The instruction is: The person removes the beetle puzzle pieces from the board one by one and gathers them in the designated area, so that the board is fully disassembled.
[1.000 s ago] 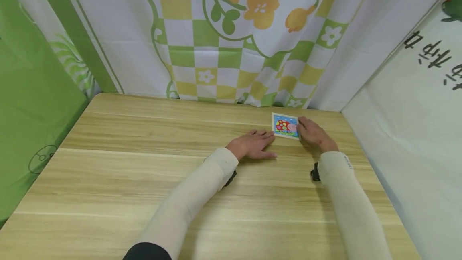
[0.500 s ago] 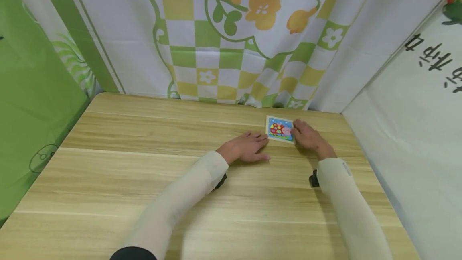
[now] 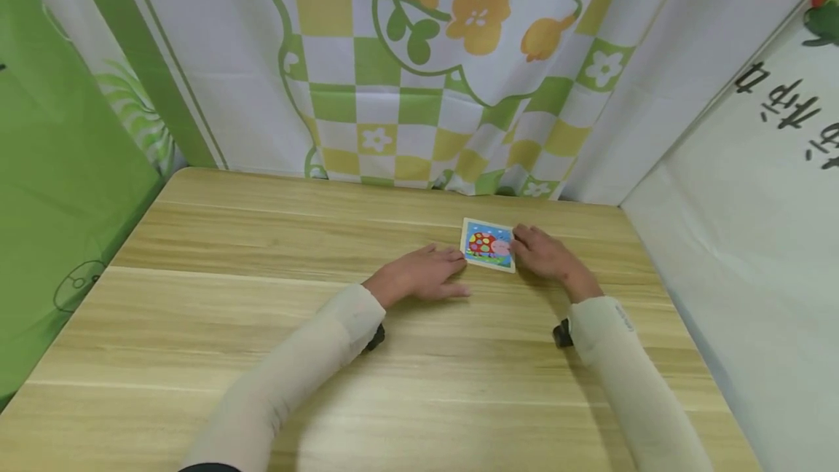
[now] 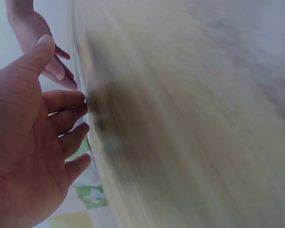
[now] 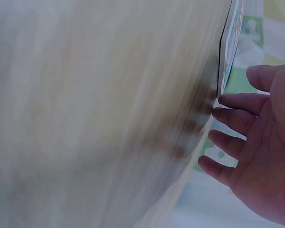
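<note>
Picture tile (image 3: 488,246) sits between left hand (image 3: 422,274) at eight o'clock and right hand (image 3: 542,253) at three, neither clamped on it, presumably for two-sided steadying

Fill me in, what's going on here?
A person is working a square ladybug picture tile across a wood-grain table. The left grip is at the tile's near left corner, the right grip at its right edge; neither is closed around it. The tile lies face up, having shifted left and toward the person over the last second.
</note>
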`<state>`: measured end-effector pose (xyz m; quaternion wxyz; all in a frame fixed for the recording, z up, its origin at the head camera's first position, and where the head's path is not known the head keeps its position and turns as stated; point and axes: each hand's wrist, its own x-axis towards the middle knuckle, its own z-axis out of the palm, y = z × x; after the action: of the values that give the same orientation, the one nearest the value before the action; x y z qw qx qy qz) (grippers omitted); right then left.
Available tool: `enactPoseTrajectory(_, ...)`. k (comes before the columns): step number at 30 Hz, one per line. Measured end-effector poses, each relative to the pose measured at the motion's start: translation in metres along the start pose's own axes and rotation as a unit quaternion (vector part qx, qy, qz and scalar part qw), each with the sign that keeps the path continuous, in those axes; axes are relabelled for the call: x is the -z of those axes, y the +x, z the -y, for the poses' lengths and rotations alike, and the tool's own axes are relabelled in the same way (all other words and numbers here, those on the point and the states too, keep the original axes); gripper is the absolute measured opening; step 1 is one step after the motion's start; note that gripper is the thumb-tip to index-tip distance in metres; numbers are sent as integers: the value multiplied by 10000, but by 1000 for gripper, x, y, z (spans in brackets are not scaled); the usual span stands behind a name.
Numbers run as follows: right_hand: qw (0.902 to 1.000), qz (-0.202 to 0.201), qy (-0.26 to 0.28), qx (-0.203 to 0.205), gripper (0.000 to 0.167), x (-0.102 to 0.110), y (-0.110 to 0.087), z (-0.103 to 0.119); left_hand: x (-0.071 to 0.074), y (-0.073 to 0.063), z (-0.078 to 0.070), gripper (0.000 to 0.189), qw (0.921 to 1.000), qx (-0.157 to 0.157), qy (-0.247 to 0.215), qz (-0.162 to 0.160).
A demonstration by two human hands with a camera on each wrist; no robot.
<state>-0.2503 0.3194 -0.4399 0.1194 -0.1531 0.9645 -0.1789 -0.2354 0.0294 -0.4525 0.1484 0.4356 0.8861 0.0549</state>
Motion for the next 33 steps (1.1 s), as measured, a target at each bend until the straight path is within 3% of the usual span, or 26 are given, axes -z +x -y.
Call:
enactPoseTrajectory(10, 9997, 74, 46, 216, 59, -9, -1, 16, 3, -27, 3, 74, 10000, 26, -19, 67)
enactPoseTrajectory(22, 9975, 37, 4, 702, 53, -17, 1, 43, -4, -64, 5, 68, 9996, -93, 187, -180)
enactPoseTrajectory(33, 9958, 240, 125, 870, 49, -21, 4, 68, -4, -96, 11, 62, 9991, -3, -169, -378)
